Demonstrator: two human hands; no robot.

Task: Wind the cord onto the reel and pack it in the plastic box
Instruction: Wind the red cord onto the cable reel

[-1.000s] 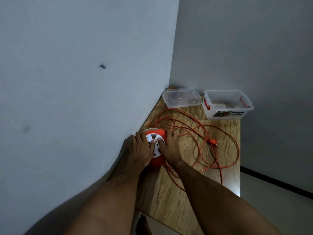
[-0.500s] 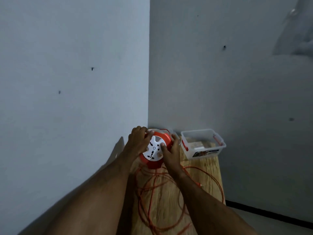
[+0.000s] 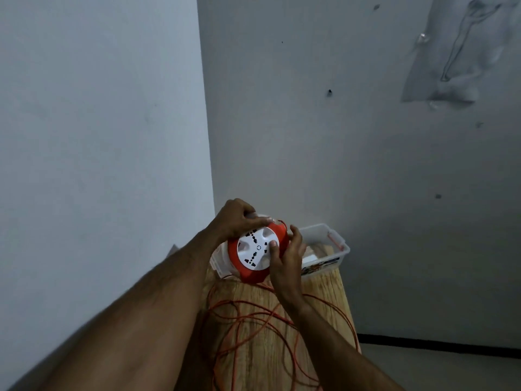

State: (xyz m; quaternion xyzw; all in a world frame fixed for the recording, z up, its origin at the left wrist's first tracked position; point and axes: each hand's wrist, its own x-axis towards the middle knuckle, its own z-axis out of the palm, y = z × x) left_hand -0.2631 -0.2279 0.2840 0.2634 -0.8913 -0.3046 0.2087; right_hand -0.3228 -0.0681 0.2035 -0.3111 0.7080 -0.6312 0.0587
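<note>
The orange reel (image 3: 255, 273) with its white socket face (image 3: 255, 249) is lifted above the wooden table (image 3: 324, 289), tilted towards me. My left hand (image 3: 236, 218) grips its upper left rim. My right hand (image 3: 286, 255) holds its right side, thumb on the white face. The orange cord (image 3: 253, 325) hangs from the reel and lies in loose loops over the table below. The clear plastic box (image 3: 338, 246) with orange latches stands behind my right hand, partly hidden by it.
The clear lid (image 3: 218, 261) lies behind the reel, mostly hidden. The narrow table sits in a corner, with grey walls close at the left and behind. Its right edge drops to a grey floor (image 3: 437, 371) with a dark baseboard.
Both hands have raised the reel off the table and tipped its face towards me. The cord now trails down from it. My view has swung upwards towards the walls.
</note>
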